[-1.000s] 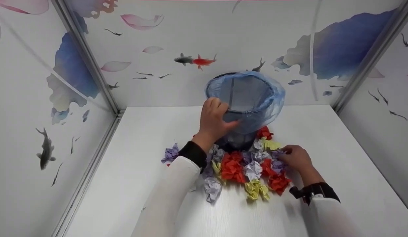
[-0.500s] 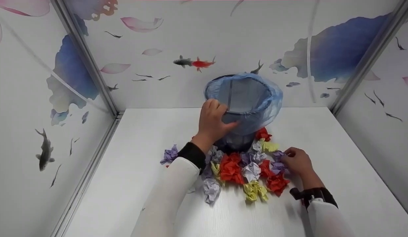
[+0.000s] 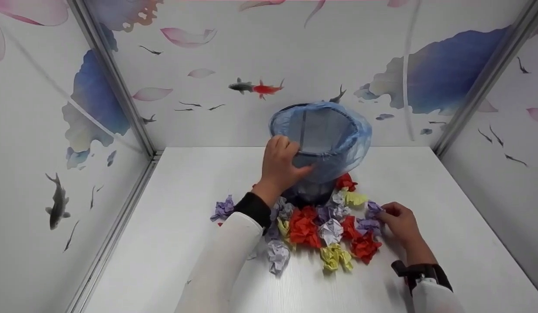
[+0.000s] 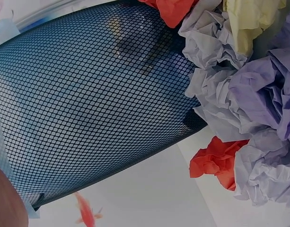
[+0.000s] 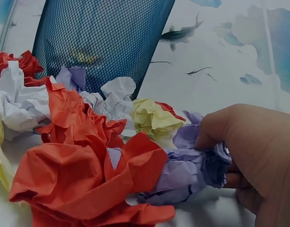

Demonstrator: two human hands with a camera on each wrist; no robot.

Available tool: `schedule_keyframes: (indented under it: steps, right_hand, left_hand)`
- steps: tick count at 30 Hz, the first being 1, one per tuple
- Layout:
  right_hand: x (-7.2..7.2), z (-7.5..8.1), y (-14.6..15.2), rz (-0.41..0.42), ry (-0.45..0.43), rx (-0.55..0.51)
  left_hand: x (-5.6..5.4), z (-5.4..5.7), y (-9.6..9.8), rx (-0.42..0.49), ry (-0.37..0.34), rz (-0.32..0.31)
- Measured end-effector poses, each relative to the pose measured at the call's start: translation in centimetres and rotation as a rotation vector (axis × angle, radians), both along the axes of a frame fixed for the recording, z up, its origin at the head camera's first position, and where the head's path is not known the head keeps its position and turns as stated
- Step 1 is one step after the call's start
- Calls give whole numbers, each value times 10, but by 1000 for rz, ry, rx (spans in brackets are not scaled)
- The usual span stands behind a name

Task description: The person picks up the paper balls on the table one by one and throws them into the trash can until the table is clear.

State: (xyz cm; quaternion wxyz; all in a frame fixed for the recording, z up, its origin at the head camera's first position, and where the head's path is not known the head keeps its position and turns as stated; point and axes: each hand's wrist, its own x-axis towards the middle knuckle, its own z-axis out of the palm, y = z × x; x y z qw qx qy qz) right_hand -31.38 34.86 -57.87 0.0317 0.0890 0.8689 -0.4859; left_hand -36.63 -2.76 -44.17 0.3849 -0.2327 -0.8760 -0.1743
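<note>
A mesh wastebasket (image 4: pixel 92 104) lined with a blue plastic bag (image 3: pixel 338 167) stands tilted among the paper. My left hand (image 3: pixel 277 167) grips its near-left rim, thumb lying over the folded-down bag. At the pile's right edge, my right hand (image 3: pixel 401 221) pinches a crumpled purple paper ball (image 3: pixel 373 209) between thumb and fingers. Just below it lies another purple ball (image 3: pixel 368 226), next to a red paper ball (image 3: pixel 365 247). In the right wrist view the fingertips are partly hidden behind the purple paper.
Around the basket's base several more crumpled balls lie: red (image 3: pixel 304 228), yellow (image 3: pixel 335 256), white (image 3: pixel 331 231) and purple (image 3: pixel 223 208). White walls with painted fish (image 3: pixel 267 89) enclose the white tabletop (image 3: pixel 177 187) at the back and sides.
My right hand has drawn slightly to the right with the purple ball, opening a small gap from the yellow one. The left hand keeps its grip on the rim. The head view has tipped slightly upward.
</note>
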Motion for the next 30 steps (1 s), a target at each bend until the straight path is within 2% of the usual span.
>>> schedule_keyframes:
  steps: [4, 10, 18, 23, 30]
  right_hand:
    - [6, 0, 1, -16, -2, -49]
    - [11, 3, 1, -21, -3, -36]
    - [15, 21, -5, -58, -13, 5]
    - [13, 50, -7, -44, 79, 56]
    - [6, 110, -11, -1, 216, 102]
  left_hand:
    - [2, 1, -2, -1, -6, 12]
    - [1, 1, 0, 2, -12, 11]
    - [-1, 0, 2, -16, -28, 19]
    - [-1, -1, 1, -13, -23, 21]
    - [-2, -2, 1, -11, 10, 14]
